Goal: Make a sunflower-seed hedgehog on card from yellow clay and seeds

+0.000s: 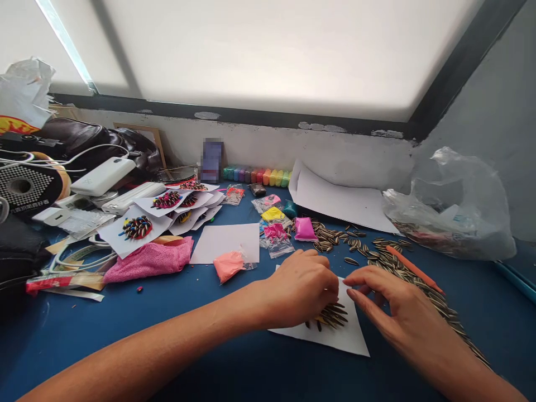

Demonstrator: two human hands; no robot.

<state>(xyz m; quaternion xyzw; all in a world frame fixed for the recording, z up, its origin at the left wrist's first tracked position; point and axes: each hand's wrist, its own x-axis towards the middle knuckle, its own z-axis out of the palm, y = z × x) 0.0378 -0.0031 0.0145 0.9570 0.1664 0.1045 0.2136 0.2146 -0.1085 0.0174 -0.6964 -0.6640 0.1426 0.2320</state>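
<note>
Showing beneath the left hand are clustered seeds.

seed cluster partly hidden, white bag cropped

A dark leather bag and a white power bank are placed far left; a pink cloth is laid nearer.

Looking from the wearer's head now, forward and down, close over the counter, facing the wall at twelve o'clock!
</note>
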